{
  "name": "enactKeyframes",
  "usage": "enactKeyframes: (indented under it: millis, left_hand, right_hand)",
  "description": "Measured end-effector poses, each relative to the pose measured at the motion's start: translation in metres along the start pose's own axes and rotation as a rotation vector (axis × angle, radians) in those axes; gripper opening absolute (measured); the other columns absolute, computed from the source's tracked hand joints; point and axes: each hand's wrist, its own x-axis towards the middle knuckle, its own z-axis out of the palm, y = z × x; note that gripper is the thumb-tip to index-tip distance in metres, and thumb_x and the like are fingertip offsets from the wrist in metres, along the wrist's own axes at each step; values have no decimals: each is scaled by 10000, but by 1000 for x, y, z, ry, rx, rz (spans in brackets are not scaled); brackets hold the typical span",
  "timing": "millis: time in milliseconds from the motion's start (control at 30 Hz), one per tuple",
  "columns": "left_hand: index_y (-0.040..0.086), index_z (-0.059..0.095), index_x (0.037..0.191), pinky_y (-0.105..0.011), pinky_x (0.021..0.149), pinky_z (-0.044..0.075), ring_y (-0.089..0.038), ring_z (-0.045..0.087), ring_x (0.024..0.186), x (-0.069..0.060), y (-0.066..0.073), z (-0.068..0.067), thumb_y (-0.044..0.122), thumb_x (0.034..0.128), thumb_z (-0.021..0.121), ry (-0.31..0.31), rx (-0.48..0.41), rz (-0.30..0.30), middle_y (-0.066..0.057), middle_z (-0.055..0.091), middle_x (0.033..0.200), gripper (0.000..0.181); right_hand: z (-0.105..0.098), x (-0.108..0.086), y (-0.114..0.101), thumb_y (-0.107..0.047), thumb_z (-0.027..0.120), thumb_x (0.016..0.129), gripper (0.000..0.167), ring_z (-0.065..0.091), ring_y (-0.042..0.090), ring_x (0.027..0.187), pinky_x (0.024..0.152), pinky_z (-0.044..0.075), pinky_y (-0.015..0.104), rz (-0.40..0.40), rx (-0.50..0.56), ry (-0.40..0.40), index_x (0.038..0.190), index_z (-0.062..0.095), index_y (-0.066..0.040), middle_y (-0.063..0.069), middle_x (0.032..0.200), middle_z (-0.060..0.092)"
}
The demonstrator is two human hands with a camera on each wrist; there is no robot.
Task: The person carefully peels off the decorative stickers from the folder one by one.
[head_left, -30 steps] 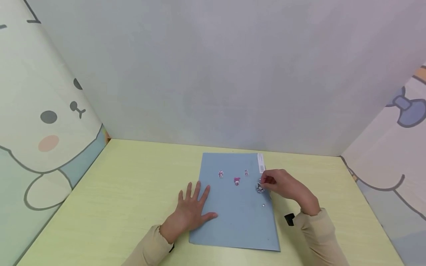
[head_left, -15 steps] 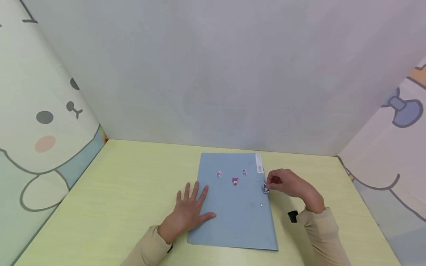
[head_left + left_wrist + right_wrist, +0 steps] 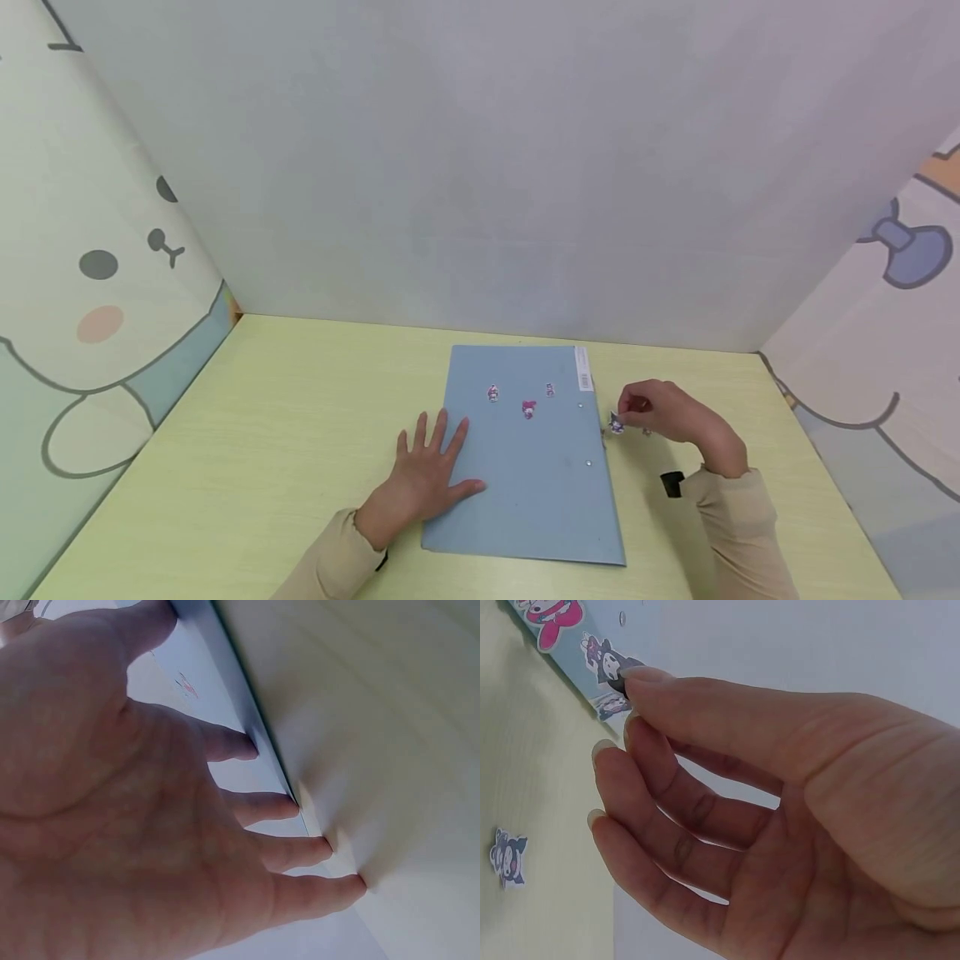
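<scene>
Black and white, a small cartoon sticker (image 3: 616, 424) is pinched between the thumb and fingertip of the right hand (image 3: 663, 414), just beside the right edge of a blue folder (image 3: 536, 508); its other fingers are bent. The left hand (image 3: 422, 485) lies with fingers spread across the folder's left edge, thumb on the cover and little finger on the table (image 3: 315, 417). Another dark-hooded sticker (image 3: 510, 859) lies on the table near the right hand. Three small stickers (image 3: 528, 409) are on the folder's upper part, and two shiny dots (image 3: 588, 462) are near its right side. At the upper right corner is a white label (image 3: 584, 368) with a barcode, but its print is too small for reading. Table surface is pale yellow, with faint streaks. Behind it rises a plain greyish wall (image 3: 495, 175). The left panel (image 3: 45, 208) shows a white cartoon animal with a pink cheek; the right panel (image 3: 870, 358) shows a blue bow.
</scene>
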Motion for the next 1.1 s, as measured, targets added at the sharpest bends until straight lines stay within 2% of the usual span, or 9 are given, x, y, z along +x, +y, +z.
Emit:
enactKeyframes:
  millis: [233, 533, 767, 1100]
  left_hand:
    - [60, 439, 1542, -731, 1073, 288, -547, 289, 1444, 0, -1, 0, 610, 917, 661, 3, 7, 2, -272, 351, 1578, 862]
    - [66, 426, 1551, -728, 1082, 283, -542, 280, 1452, 0, 0, -2, 616, 922, 651, -12, 14, -3, -268, 337, 1589, 865]
    - [63, 415, 1557, -728, 1090, 263, -537, 261, 1461, 0, 0, -3, 606, 927, 651, -18, -3, -4, -268, 327, 1595, 865]
    - [70, 410, 1561, -726, 1092, 266, -534, 260, 1466, 0, 1, -3, 613, 930, 641, -29, 6, -9, -260, 325, 1601, 863]
  right_hand:
    - [-1, 0, 13, -45, 700, 944, 87, 544, 135, 739, 630, 463, 288, 34, -13, 17, 874, 654, -66, -6, 809, 627]
    - [3, 3, 22, -8, 694, 939, 98, 520, 150, 700, 606, 444, 295, 71, -18, 59, 870, 647, -58, -2, 763, 587]
    - [6, 6, 27, 3, 693, 942, 92, 521, 158, 716, 606, 448, 310, 63, -37, 82, 880, 638, -37, 18, 811, 599]
    - [16, 14, 29, 67, 675, 910, 95, 530, 183, 739, 640, 468, 329, 66, -49, 77, 889, 629, -13, 59, 838, 607]
